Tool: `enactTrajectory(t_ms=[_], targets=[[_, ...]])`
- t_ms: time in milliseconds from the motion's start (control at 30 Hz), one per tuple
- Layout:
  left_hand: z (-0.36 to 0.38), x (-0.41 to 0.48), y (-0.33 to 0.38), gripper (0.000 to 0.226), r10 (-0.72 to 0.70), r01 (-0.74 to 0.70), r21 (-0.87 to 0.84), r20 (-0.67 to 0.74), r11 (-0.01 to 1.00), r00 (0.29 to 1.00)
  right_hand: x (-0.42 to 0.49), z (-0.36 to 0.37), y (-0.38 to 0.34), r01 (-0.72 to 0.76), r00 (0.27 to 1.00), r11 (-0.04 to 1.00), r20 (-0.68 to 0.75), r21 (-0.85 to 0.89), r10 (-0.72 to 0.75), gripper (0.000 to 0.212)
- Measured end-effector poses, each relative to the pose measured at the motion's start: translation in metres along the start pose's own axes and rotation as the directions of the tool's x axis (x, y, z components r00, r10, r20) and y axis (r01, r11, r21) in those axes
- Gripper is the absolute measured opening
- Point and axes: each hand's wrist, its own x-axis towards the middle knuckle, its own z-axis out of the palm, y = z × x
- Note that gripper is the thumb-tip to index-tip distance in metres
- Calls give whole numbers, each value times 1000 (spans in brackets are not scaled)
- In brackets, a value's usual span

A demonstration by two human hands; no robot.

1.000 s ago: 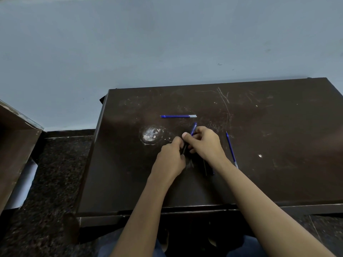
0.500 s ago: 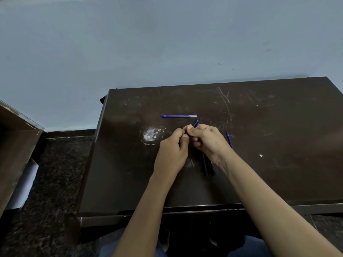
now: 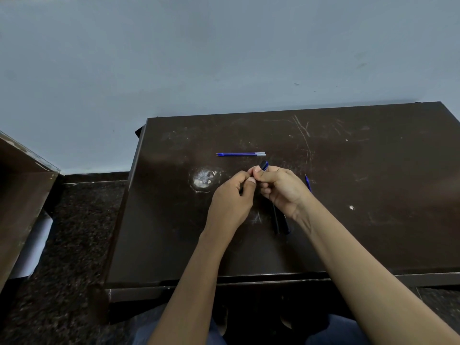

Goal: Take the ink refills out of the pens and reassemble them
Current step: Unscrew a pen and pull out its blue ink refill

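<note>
We pinch one dark pen [image 3: 263, 166] above the table [image 3: 373, 232].
Only its blue-black end shows; the fingers of our left hand [image 3: 230, 205] and right hand [image 3: 281, 188] curl closed on it.

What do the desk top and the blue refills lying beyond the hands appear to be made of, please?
The desk top looks like dark brown laminate or lacquered wood, semi-glossy: it shows pale scratches and a worn whitish patch. The blue refills look like thin translucent plastic tubes: the ink shows through as blue, and one end is clear. Their tips are too small to judge.
</note>
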Motion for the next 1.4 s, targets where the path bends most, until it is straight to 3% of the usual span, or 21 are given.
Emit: enactTrajectory(t_ms=[200, 300, 333, 400, 467, 567, 700, 800, 900, 1000, 1100, 1300, 1400], targets=[[-1, 0, 2, 26, -27, 36, -75, 122, 997, 992, 4, -8, -6, -1, 1000, 991, 6, 134, 0, 17], [-4, 0, 1, 24, -116, 120, -31, 110, 992, 987, 9, -10, -4, 31, 995, 971, -95, 237, -8, 17], [-6, 1, -1, 24, -163, 162, 14, 70, 987, 984, 11, -12, -2, 53, 988, 978, -156, 202, -21, 15], [-13, 2, -7, 27, -256, 258, 76, -44, 963, 966, 13, -14, 2, 53, 963, 989, -257, -138, -88, 14], [-18, 4, -8, 30, -314, 323, 62, -118, 944, 942, 12, -11, 9, -30, 962, 848, -246, -528, -119, 18], [-16, 6, -5, 32, -331, 336, 24, -118, 942, 936, 8, 3, 25, -98, 978, 598, -187, -795, -88, 27], [-10, 4, -2, 32, -353, 354, -12, -78, 935, 932, 3, 12, 41, -65, 975, 265, -118, -962, -188, 36], [-11, 4, -5, 29, -329, 329, -14, -64, 944, 942, 3, 11, 43, -61, 979, 186, -95, -981, -181, 33], [-8, 4, -6, 25, -266, 264, -35, -50, 964, 963, 3, 7, 39, -22, 960, 289, -100, -957, -260, 29], [-9, 3, -7, 23, -217, 217, -11, -46, 976, 975, 5, 5, 26, 88, 916, 590, -168, -803, -365, 19], [-11, 3, -7, 22, -180, 179, 38, 7, 983, 984, 3, 7, 17, 110, 969, 918, -165, -382, -185, 25], [-7, 1, -1, 25, -84, 82, 25, 84, 996, 993, 4, 6, 15, 93, 985, 995, -144, -31, -96, 20], [-5, 1, 0, 29, -90, 90, 5, 107, 996, 990, 3, 5, 11, 62, 989, 998, -135, 14, -59, 15]])
